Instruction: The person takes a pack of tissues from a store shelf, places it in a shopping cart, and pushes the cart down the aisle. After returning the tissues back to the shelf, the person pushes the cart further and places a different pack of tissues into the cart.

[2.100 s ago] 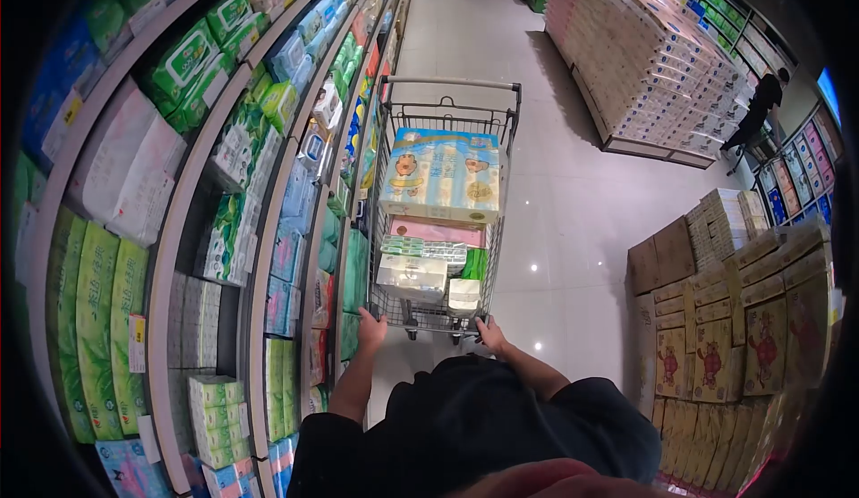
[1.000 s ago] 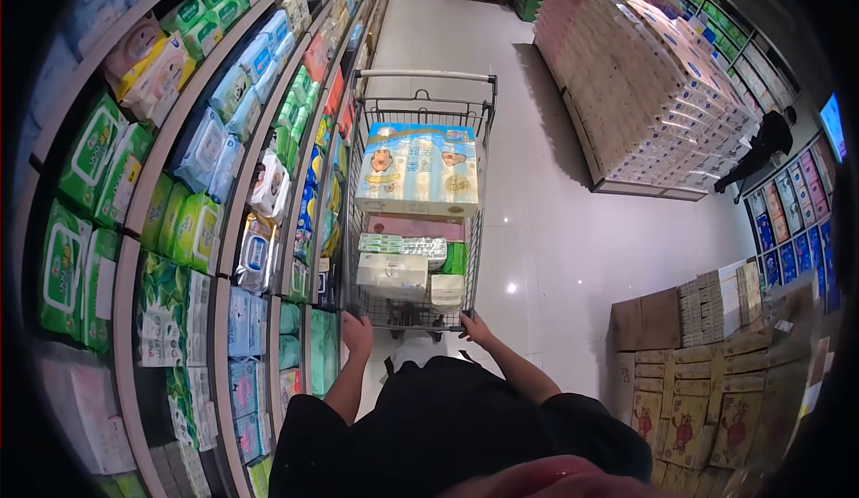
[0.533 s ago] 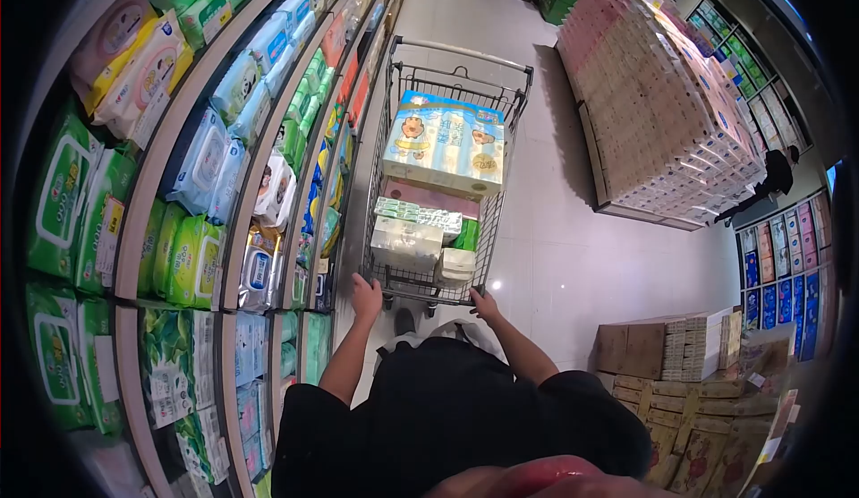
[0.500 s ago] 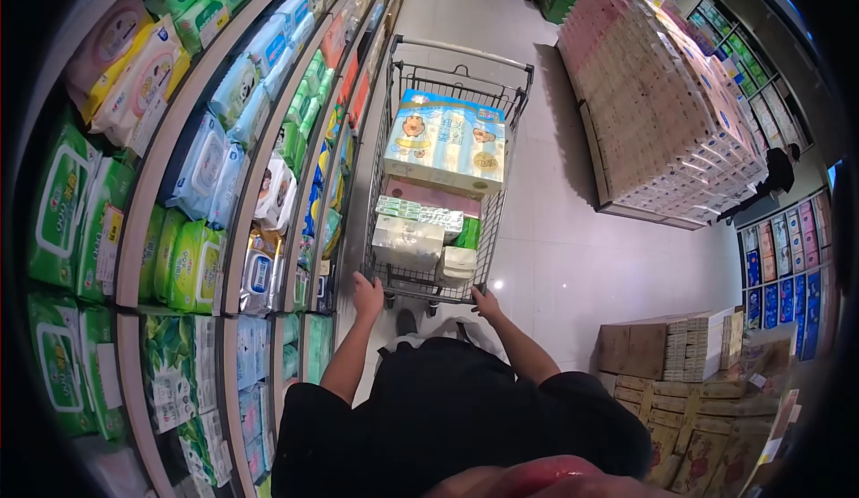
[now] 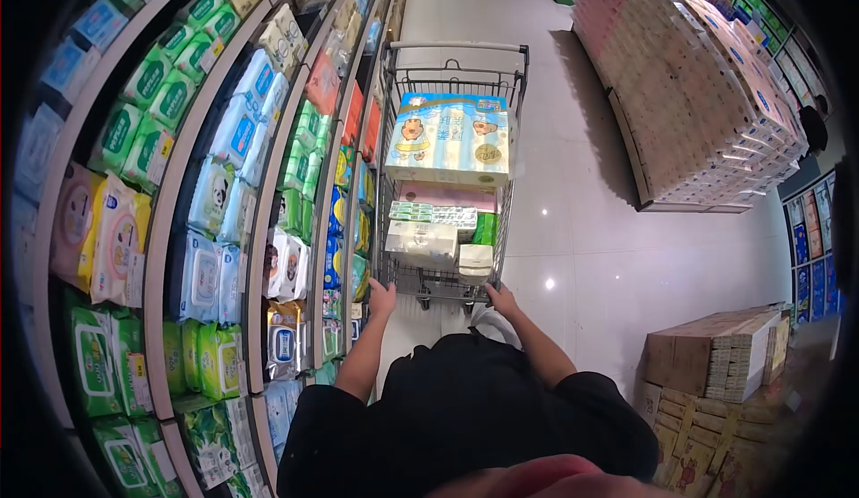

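A wire shopping cart (image 5: 512, 153) stands in front of me, its long bar at the far end. My left hand (image 5: 382, 297) is closed on the near left corner of the cart, thumb up along the edge. At the near right corner, my right hand (image 5: 503, 299) grips the frame; its fingertips are partly hidden. A large blue and cream carton (image 5: 450, 140) with cartoon animals lies in the cart's far part. Closer to me are a white pack (image 5: 420, 242), a smaller white pack (image 5: 475, 261) and a green pack (image 5: 486, 228).
Shelves of wet wipes (image 5: 215, 279) and tissue packs run close along the left side. A tall pallet stack (image 5: 684, 113) of wrapped packs stands at the right. Cartons (image 5: 693, 364) are piled lower right. Pale tiled floor (image 5: 555, 221) lies between. Part of a dark-clothed person (image 5: 812, 131) shows far right.
The shelves and right-hand stacks have shifted in view, with the left shelf items moving down and right. The cart stays before me, and both hands keep their places on it.
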